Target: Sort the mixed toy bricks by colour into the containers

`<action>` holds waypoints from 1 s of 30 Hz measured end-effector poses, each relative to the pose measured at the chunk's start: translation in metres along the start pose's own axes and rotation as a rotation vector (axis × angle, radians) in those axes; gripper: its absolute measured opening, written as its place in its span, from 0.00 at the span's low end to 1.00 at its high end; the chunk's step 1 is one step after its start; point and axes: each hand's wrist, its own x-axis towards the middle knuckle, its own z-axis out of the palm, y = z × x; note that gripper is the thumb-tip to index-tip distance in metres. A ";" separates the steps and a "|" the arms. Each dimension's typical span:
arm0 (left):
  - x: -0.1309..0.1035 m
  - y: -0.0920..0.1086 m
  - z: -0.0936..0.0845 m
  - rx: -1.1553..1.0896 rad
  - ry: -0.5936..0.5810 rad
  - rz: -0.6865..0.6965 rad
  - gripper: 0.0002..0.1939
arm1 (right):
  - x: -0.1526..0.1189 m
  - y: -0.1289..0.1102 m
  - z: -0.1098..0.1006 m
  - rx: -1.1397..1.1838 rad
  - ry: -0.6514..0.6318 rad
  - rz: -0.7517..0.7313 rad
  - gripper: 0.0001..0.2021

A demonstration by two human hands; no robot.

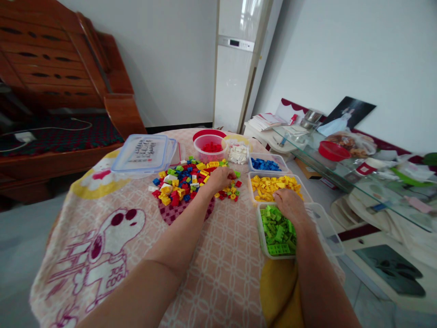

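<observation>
A pile of mixed coloured bricks (177,182) lies on the patterned tablecloth. My left hand (221,178) rests over the pile's right side, fingers bent down among the bricks; what they hold, if anything, is hidden. Over the near edge of the box of yellow bricks (264,187) is my right hand (288,202), its fingers curled down and their grip not visible. Nearer me, beside my right forearm, stands the box of green bricks (277,230). Blue bricks (264,164) fill a box behind the yellow one. A round tub (210,155) contains red bricks, with white bricks (238,153) next to it.
Stacked clear lids (140,154) with blue rims lie at the back left of the table. A transparent lid (329,232) sticks out right of the green box. Beyond the right edge is a cluttered glass shelf (358,191); a wooden bench (58,73) stands at the left.
</observation>
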 end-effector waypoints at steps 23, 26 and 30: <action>-0.001 0.015 -0.006 -0.236 0.168 0.129 0.06 | -0.001 -0.002 -0.003 -0.018 -0.039 0.010 0.20; -0.004 0.033 -0.003 -0.295 0.151 0.171 0.07 | -0.002 -0.003 -0.005 -0.020 -0.041 0.003 0.19; -0.010 0.058 0.006 -0.294 0.067 0.265 0.10 | -0.003 -0.004 -0.007 -0.027 -0.047 -0.014 0.20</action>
